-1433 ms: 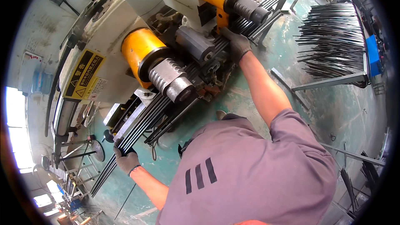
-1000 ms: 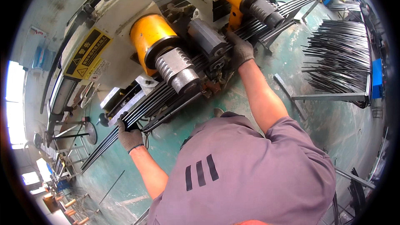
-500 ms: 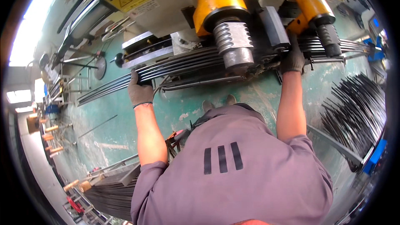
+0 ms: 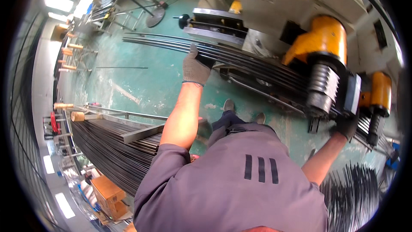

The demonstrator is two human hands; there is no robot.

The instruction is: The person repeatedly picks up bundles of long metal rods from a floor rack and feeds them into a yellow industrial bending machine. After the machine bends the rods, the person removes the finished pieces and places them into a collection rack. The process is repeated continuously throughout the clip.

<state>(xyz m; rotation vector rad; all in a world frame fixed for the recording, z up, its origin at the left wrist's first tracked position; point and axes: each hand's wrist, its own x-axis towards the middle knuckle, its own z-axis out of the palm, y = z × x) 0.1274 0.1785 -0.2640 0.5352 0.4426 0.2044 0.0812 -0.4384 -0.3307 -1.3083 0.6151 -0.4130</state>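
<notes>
A row of long, thin dark metal rods (image 4: 171, 45) runs slantwise through a machine. My left hand (image 4: 196, 68), in a grey knit glove, is wrapped round the rods left of the machine, thumb on top. At the right, my gloved right hand (image 4: 346, 125) closes on the same rods below a grey block (image 4: 353, 94); its fingers are partly hidden and in shade. Between my hands, a yellow machine head (image 4: 328, 38) with a ribbed metal cylinder (image 4: 322, 83) stands over the rods. A second yellow head (image 4: 380, 92) is just beyond my right hand.
Behind my left arm, a rack (image 4: 143, 133) holds a large stack of dark rods (image 4: 111, 150). Another rod pile (image 4: 349, 193) lies at the lower right. Cardboard boxes (image 4: 107, 191) stand lower left. One loose rod (image 4: 122, 67) lies on the green floor (image 4: 128, 83).
My view has turned left, so the machine and both hands appear farther right, with the right hand lower. Both hands stay at the rods. More of the rack and boxes on the left shows.
</notes>
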